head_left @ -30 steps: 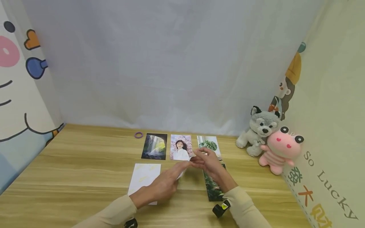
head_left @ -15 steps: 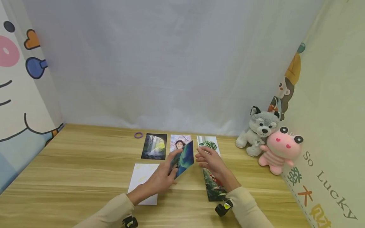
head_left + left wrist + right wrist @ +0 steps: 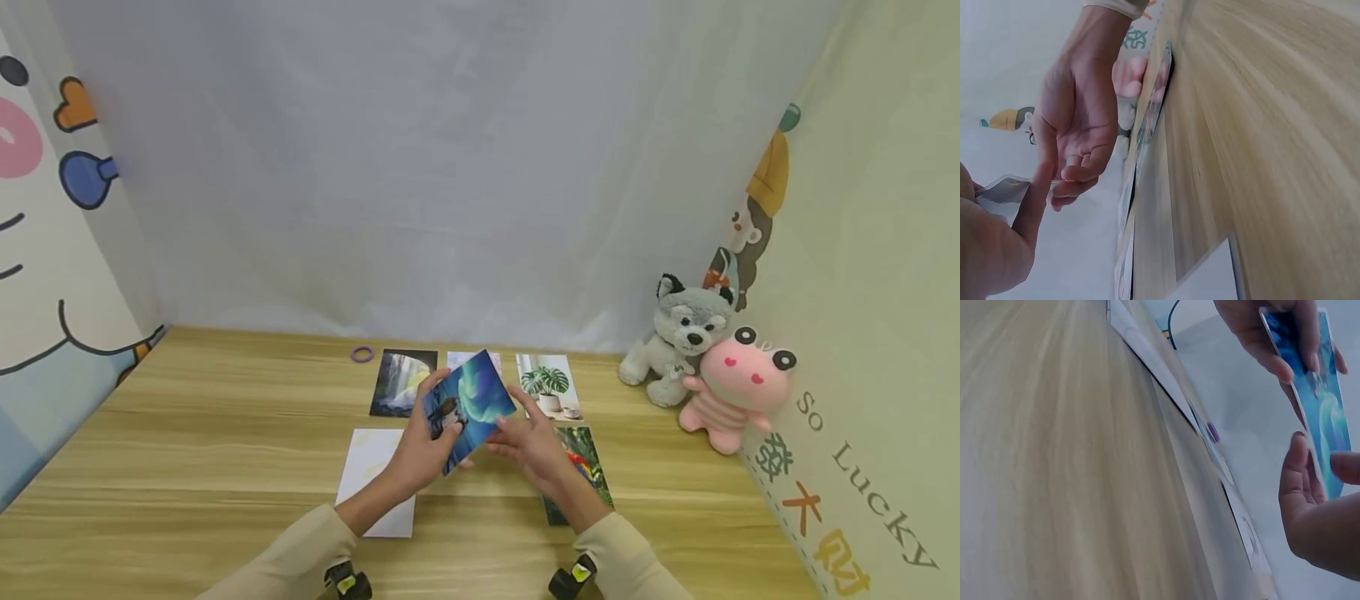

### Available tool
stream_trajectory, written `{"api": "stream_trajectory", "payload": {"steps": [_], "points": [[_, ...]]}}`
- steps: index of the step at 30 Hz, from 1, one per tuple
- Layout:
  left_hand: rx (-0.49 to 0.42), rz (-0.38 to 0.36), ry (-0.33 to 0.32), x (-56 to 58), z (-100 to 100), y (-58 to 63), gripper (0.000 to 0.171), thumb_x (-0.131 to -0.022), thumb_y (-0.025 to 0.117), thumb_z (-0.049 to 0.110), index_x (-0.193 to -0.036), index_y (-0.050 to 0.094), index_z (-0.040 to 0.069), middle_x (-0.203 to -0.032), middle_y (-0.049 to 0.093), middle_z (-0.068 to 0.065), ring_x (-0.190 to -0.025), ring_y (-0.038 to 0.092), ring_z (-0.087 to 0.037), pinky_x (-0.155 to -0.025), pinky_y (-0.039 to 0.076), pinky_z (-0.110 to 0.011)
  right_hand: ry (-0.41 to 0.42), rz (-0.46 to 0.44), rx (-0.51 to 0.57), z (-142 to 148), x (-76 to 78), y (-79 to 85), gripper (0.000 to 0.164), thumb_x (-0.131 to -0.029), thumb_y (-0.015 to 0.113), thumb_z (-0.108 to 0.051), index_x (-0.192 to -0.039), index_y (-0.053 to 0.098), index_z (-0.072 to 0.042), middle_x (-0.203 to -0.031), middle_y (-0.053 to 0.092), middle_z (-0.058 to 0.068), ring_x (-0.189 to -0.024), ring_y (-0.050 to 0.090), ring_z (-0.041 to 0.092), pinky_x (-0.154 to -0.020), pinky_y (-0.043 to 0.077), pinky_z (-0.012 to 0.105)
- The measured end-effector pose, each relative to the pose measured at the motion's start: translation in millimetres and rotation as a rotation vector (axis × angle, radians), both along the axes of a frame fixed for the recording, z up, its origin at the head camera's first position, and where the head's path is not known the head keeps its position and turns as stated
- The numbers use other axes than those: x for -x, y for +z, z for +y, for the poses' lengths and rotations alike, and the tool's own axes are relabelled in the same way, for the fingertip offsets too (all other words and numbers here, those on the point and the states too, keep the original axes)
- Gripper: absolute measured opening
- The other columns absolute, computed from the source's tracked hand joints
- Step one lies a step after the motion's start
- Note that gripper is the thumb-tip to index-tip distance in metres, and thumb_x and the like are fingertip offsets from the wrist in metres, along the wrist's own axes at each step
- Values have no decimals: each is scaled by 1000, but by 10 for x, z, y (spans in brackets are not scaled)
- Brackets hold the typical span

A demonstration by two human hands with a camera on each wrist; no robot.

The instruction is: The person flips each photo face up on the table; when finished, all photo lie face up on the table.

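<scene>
A glossy photo card (image 3: 480, 396) with blue and green northern lights is held tilted above the table. My left hand (image 3: 418, 450) grips its left side, thumb on the picture face. At its right edge, my right hand (image 3: 536, 450) pinches the card, thumb in front and fingers behind, as the right wrist view shows on the same photo card (image 3: 1325, 412). Behind it a portrait photo (image 3: 459, 360) is mostly covered. A waterfall photo (image 3: 393, 379) and a plant photo (image 3: 547, 383) lie either side. Nearer me are a white card (image 3: 367, 467) and a parrot photo (image 3: 588, 467), each partly hidden by an arm.
A purple ring (image 3: 362, 354) lies at the back left of the wooden table (image 3: 225, 450). On the right sit a grey plush dog (image 3: 686, 333) and a pink plush frog (image 3: 738, 383). Hanging cloth (image 3: 420, 183) encloses the back and sides.
The photo card has turned from nearly edge-on to show its picture face toward me. My right hand came away from it, then returned to its right edge.
</scene>
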State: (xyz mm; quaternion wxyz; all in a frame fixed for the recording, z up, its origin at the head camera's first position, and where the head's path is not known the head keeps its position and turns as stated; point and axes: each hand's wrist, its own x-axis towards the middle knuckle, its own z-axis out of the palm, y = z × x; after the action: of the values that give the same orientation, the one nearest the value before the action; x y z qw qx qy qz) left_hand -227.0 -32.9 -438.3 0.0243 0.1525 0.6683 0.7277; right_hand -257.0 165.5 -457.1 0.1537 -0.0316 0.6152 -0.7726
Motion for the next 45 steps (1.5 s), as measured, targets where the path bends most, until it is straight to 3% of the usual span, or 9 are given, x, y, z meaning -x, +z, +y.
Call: {"api": "stream_trajectory", "payload": {"steps": [3, 12, 16, 19, 22, 27, 33, 37, 45], "points": [[-39, -24, -1, 5, 20, -8, 74, -97, 45, -9, -153, 20, 31, -142, 41, -28, -102, 65, -40, -65, 60, -57, -40, 2, 8, -58, -22, 2, 69, -98, 53, 4, -158, 22, -12, -75, 70, -1, -69, 68, 10, -70, 58, 25], [-43, -28, -14, -1, 45, -58, 76, -97, 47, -7, -154, 19, 34, -147, 41, -27, -107, 64, -46, -64, 59, -58, -102, -15, 32, -86, -38, -13, 68, -96, 51, 10, -156, 26, -11, -70, 68, 0, -60, 64, 9, -62, 56, 21], [5, 18, 33, 6, 51, -62, 73, -95, 54, -5, -155, 22, 24, -143, 45, -28, -111, 63, -39, -74, 61, -39, -105, -9, 37, -61, -35, -53, 69, -96, 51, 11, -156, 24, -8, -69, 67, -1, -59, 64, 8, -62, 55, 20], [55, 22, 82, 20, 48, -43, 67, -96, 60, 2, -155, 30, 18, -129, 56, -27, -97, 67, -27, -70, 57, -29, -110, -3, 44, -19, -29, -81, 69, -95, 52, 12, -156, 23, -6, -67, 67, -3, -58, 63, 7, -62, 55, 20], [60, -11, 109, 41, 20, -15, 52, -102, 56, 17, -152, 40, 14, -130, 57, -27, -73, 65, -18, -59, 58, -33, -112, 7, 43, 38, -20, -90, 70, -95, 51, 13, -156, 22, -6, -64, 65, -4, -58, 64, 7, -62, 55, 20], [-1, -72, 144, 106, -58, 19, 46, -109, 37, 31, -137, 57, 1, -137, 55, -25, -78, 61, -15, -52, 56, -31, -47, 34, -40, 171, 18, -45, 73, -96, 52, 10, -158, 19, -6, -66, 66, -5, -61, 66, 8, -65, 57, 21], [111, -50, 162, 184, -187, -5, 26, -102, 55, 13, -118, 69, -2, -118, 66, -19, -85, 60, -9, -61, 53, -24, 59, 103, -167, 310, 81, 54, 71, -98, 55, 4, -159, 21, -9, -69, 63, -4, -65, 66, 10, -68, 59, 26], [218, -46, 66, 218, -308, -25, 26, -96, 63, 7, -121, 69, 1, -105, 69, -14, -78, 61, -8, -61, 53, -24, 100, 150, -230, 365, 98, 107, 69, -98, 56, 2, -158, 24, -10, -70, 63, -2, -64, 66, 11, -67, 60, 30], [280, -36, -217, 236, -493, 8, 54, -92, 63, -1, -144, 48, -3, -97, 67, -17, -65, 65, -16, -57, 60, -36, 200, 249, -332, 412, 123, 157, 66, -97, 58, 2, -156, 29, -7, -71, 62, 2, -66, 67, 18, -66, 60, 35]]}}
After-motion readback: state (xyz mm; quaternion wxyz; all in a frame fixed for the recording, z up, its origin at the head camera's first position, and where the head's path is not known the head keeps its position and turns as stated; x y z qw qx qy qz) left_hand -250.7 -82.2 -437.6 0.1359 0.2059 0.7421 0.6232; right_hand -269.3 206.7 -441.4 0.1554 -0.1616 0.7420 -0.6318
